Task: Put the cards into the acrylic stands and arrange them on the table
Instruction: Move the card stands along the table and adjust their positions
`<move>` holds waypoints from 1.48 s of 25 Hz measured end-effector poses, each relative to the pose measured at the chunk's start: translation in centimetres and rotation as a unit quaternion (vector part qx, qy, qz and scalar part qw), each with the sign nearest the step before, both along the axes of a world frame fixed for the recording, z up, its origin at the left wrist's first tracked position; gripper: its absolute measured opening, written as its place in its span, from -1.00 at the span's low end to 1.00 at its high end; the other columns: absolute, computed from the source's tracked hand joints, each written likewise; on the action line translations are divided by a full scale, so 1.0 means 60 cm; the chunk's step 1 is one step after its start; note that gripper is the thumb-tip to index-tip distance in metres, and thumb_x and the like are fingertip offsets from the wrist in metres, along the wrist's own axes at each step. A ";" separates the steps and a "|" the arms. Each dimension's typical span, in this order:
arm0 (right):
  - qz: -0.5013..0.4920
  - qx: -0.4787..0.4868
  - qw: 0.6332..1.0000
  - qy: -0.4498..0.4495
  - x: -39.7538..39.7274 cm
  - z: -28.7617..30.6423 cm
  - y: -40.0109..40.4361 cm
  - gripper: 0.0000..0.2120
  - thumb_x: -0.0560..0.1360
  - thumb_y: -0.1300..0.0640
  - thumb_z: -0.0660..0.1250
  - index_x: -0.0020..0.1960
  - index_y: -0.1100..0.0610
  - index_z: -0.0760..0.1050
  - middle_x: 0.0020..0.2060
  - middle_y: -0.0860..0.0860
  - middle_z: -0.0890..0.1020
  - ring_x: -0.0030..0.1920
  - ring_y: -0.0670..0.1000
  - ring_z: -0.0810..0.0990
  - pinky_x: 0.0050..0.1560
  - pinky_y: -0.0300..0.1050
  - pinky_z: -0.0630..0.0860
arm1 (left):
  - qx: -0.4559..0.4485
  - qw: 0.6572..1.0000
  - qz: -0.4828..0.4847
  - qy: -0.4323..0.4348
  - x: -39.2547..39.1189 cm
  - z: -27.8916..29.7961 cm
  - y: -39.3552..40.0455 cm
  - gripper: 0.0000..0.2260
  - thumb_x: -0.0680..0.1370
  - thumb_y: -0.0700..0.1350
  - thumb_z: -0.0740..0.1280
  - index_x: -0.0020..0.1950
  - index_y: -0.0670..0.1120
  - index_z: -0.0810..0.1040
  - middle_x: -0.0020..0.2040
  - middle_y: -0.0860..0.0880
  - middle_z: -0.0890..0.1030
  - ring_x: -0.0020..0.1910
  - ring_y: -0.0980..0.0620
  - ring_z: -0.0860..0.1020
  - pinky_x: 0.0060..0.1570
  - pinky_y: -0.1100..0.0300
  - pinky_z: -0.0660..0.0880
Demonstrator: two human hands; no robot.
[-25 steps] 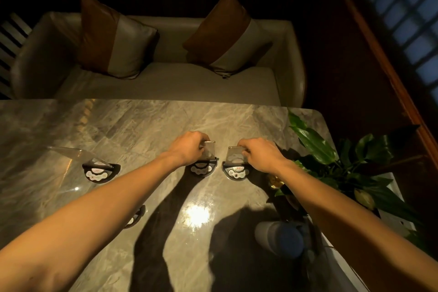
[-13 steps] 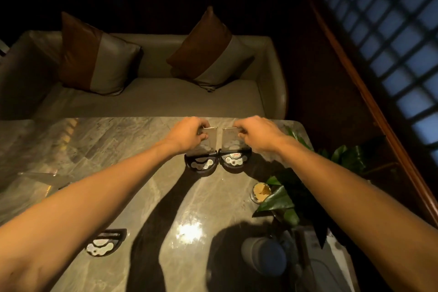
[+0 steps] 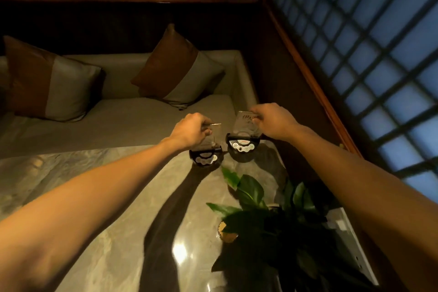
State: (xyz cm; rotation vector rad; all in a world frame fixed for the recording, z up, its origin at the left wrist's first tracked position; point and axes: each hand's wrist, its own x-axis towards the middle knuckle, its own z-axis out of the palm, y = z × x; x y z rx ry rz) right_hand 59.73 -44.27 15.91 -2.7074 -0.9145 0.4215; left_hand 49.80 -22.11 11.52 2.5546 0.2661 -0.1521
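Observation:
Two clear acrylic stands with dark half-round bases stand side by side near the far right corner of the marble table (image 3: 113,197). My left hand (image 3: 189,133) pinches the top edge of the left stand (image 3: 205,156). My right hand (image 3: 272,121) grips the top of the right stand (image 3: 243,144), whose clear panel shows faint writing. Each base carries a white patterned card face. The right stand sits slightly farther and closer to the table's far edge than the left one.
A leafy green plant (image 3: 265,220) rises from the table's near right, close under my right forearm. Beyond the table is a beige sofa (image 3: 132,114) with two brown-and-grey cushions (image 3: 180,71). A latticed window (image 3: 369,54) fills the right wall.
Both hands have carried the two stands farther away toward the table's far right corner. The view has tilted up, and the other stands at the left are out of sight.

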 end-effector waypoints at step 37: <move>-0.029 -0.087 0.996 -0.003 0.039 -0.061 -0.021 -0.43 0.57 0.02 0.34 0.54 0.06 0.28 0.43 0.16 0.45 0.43 0.21 0.41 0.49 0.29 0.25 | 0.010 0.998 -0.054 0.023 0.022 -0.017 -0.008 -0.49 0.53 0.05 0.43 0.44 -0.04 0.46 0.39 -0.06 0.53 0.38 -0.06 0.47 0.32 0.04 0.42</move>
